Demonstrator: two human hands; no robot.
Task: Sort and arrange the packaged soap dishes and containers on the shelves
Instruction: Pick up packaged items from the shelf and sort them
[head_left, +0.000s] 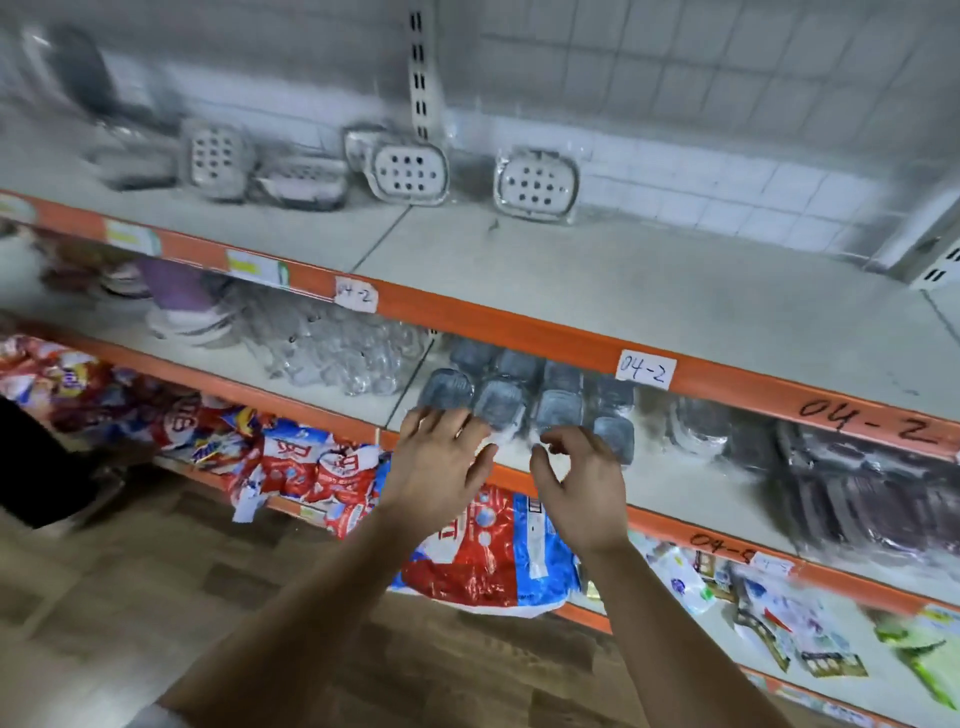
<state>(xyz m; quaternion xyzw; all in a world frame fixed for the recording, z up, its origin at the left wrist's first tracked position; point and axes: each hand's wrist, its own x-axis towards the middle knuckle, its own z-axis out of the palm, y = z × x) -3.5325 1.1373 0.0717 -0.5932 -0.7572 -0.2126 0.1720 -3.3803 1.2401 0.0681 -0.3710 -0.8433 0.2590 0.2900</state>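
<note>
Several grey-blue packaged containers (501, 400) stand in rows on the middle shelf (675, 483), just behind its front edge. My left hand (441, 462) hovers open over the front left container, fingers spread. My right hand (579, 480) is beside it with fingers curled and apart, holding nothing, just in front of the front right container (615, 436). On the top shelf (623, 291), white perforated soap dishes in clear wrap lean against the back wall: one at the left (215, 156), one in the middle (410, 171), one further right (537, 189).
Clear plastic-wrapped items (343, 353) lie left of the grey containers, dark packaged trays (857, 478) to the right. Red and blue detergent bags (483, 551) fill the bottom shelf. Orange shelf rails carry "04-2" labels (645, 370). Wooden floor lies below.
</note>
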